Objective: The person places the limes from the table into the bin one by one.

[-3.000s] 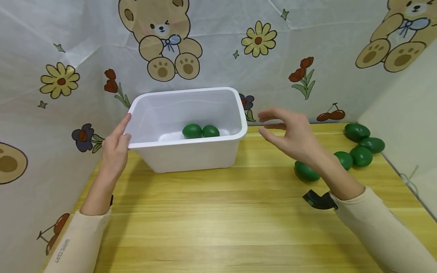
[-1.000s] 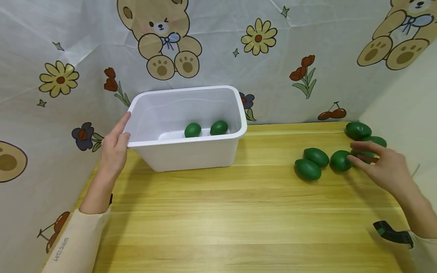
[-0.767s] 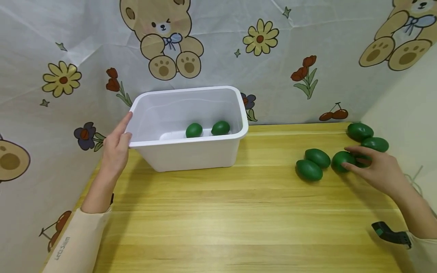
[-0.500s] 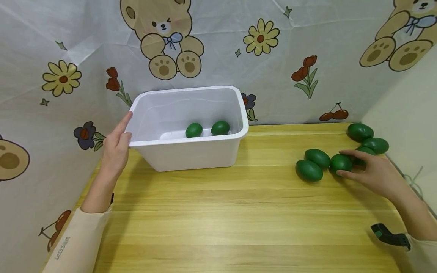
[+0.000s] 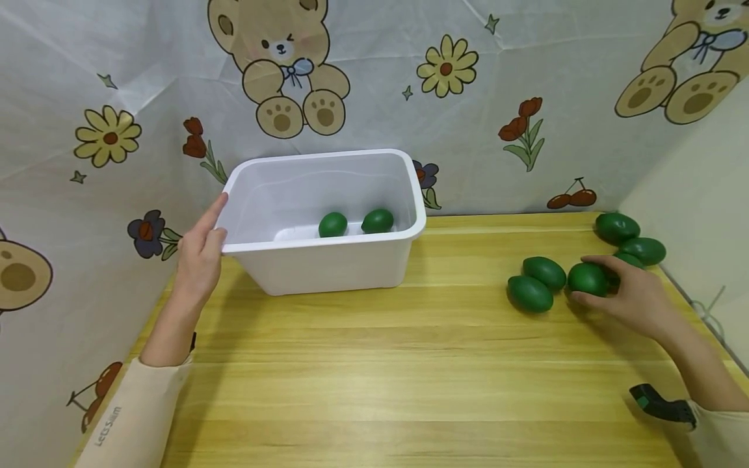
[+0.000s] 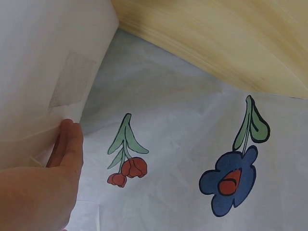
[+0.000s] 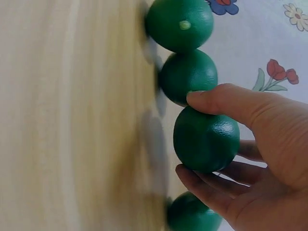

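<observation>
My left hand (image 5: 199, 263) grips the left rim of a white plastic bin (image 5: 316, 266), thumb at the near corner. In the left wrist view, the fingers (image 6: 72, 144) lie against the bin's outer wall (image 6: 29, 96). Two green limes (image 5: 332, 224) rest apart on the bin's floor. At the right of the table, my right hand (image 5: 634, 296) holds another lime (image 5: 588, 279) between thumb and fingers. The right wrist view shows this held lime (image 7: 206, 139) slightly off the table, close beside a neighbouring lime (image 7: 188, 76).
Two limes (image 5: 529, 294) lie left of the right hand. Several more, among them a lime (image 5: 617, 227) at the back, sit near the right wall. Printed cloth (image 5: 374, 78) hangs behind the wooden table (image 5: 374, 364).
The right hand has gone from beside the bin to the limes on the right and closed round one, lifting it slightly. The left hand stays on the bin.
</observation>
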Action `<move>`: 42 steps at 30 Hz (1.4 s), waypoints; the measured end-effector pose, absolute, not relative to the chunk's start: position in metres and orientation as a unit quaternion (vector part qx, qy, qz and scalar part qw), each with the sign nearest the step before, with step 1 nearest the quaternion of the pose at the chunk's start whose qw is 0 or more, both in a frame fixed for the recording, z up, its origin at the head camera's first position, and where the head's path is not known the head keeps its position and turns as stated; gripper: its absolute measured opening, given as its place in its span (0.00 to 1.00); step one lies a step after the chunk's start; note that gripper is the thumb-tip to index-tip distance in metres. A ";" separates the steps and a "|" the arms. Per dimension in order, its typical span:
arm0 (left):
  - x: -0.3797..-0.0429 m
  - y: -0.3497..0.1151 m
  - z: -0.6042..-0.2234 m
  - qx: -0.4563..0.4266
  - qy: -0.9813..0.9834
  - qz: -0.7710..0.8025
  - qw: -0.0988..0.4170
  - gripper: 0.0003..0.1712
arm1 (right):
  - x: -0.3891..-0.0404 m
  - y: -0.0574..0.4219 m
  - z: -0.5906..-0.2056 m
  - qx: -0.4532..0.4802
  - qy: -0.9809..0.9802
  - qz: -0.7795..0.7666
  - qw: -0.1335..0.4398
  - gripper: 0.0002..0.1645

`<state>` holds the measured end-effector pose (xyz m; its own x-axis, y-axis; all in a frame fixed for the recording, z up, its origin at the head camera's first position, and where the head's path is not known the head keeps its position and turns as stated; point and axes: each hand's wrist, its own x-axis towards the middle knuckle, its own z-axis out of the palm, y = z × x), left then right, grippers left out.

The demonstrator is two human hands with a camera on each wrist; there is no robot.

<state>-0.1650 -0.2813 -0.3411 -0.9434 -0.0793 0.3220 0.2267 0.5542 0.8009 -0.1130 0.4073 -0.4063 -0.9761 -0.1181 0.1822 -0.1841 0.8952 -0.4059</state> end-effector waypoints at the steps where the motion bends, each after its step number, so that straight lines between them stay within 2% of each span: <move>1: -0.165 -0.281 -0.341 -0.042 -0.867 -0.470 0.162 0.34 | -0.113 0.408 -0.404 0.077 -0.969 0.219 0.085 0.42; 14: -0.164 -0.280 -0.340 -0.040 -0.866 -0.471 0.161 0.33 | -0.127 0.385 -0.364 0.063 -0.962 0.235 0.126 0.44; 22: -0.163 -0.278 -0.339 -0.044 -0.865 -0.473 0.159 0.33 | -0.138 0.343 -0.333 0.077 -0.949 0.285 0.108 0.47; 42: -0.159 -0.276 -0.337 -0.037 -0.867 -0.475 0.148 0.34 | -0.156 0.254 -0.284 0.168 -0.930 0.302 0.125 0.41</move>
